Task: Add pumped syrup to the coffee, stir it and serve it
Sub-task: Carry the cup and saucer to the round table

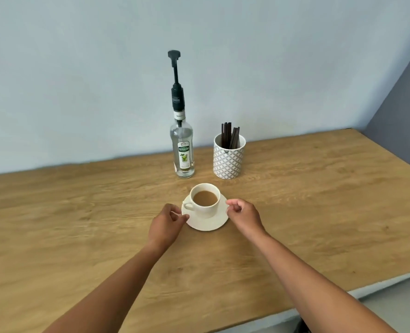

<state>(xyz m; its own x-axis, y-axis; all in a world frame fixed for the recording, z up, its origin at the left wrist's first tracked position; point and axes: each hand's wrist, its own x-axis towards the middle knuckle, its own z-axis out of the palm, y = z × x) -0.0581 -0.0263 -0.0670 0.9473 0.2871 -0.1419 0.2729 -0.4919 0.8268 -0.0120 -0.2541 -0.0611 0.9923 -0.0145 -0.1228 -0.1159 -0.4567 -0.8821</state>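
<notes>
**Both hands at the saucer rim**

On the grainy wooden table (79,212), the left hand (168,223) has its fingers curled, pinching the left rim of the round white saucer (207,223). On the saucer stands a smooth white cup (205,200) of milky coffee, its handle toward the left hand. Behind it, near the table's far edge, rise a clear glass syrup bottle (182,150) with a tall black pump, and a patterned ceramic pot (229,158) of dark flat stirrers (230,138). The right hand (243,216), fingers curled, pinches the saucer's right rim.
</notes>
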